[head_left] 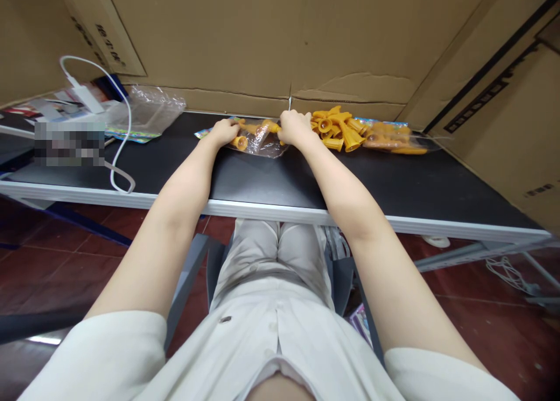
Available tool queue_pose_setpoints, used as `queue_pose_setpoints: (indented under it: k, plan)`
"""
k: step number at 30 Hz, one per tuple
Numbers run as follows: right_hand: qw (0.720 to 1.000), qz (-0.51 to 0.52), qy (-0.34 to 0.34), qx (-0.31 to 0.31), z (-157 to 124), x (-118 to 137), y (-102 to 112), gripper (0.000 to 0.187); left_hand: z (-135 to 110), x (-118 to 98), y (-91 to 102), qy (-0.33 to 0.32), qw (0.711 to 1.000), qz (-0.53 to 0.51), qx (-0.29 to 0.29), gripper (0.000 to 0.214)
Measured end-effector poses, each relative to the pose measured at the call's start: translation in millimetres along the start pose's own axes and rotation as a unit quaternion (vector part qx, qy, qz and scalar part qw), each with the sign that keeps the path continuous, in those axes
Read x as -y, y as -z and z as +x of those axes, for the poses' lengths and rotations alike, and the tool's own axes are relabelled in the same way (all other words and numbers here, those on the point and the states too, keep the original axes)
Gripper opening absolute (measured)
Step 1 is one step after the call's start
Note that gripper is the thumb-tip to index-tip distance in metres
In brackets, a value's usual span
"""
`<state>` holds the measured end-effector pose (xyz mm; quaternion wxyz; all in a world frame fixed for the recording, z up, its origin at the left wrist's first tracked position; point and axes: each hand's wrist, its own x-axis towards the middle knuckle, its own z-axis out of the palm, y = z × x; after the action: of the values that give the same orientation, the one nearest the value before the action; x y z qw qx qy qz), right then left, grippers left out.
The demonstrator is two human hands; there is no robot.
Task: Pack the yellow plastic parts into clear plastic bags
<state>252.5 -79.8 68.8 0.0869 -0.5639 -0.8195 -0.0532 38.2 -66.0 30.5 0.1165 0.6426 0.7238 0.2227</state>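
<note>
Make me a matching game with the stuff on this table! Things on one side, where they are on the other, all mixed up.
Things:
1. white cable
2. loose orange cones
3. left hand
4. right hand

Places:
A. grips the right end of the small clear bag
B. heaped on the black table, right of both hands
C. loops over the table's left side
D. grips the bag's left end

Pairs: 1-C, 2-B, 3-D, 4-A

Glossy orange plastic cones (339,130), a crinkly clear plastic bag (262,144), matt black tabletop (271,179), brown cardboard walls (227,39).
</note>
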Motion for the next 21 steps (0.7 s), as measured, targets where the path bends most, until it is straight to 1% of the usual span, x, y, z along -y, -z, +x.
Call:
queue_pose_setpoints:
  k: [6, 12, 14, 18, 21]
  plan:
    - [0.999, 0.025, -0.027, -0.009, 6, 4, -12, 0.04, 3, 3, -1.2, -0.005, 1.0, -0.008, -0.003, 0.068]
    - [0.998, 0.034, -0.048, 0.018, 9, -2, -8, 0.046, 2, 4, -0.9, -0.004, 1.0, -0.009, -0.003, 0.063]
    - [0.998, 0.039, -0.044, 0.013, 13, -7, -9, 0.046, 2, 3, -0.3, 0.0, 1.0, -0.008, -0.001, 0.064]
    - [0.998, 0.056, -0.01, -0.013, 21, -16, -15, 0.048, 2, 2, 0.2, 0.0, 1.0, -0.001, 0.002, 0.066]
    - [0.998, 0.051, -0.02, -0.005, 20, -16, -15, 0.048, 4, 3, -0.1, 0.001, 1.0, 0.003, -0.002, 0.069]
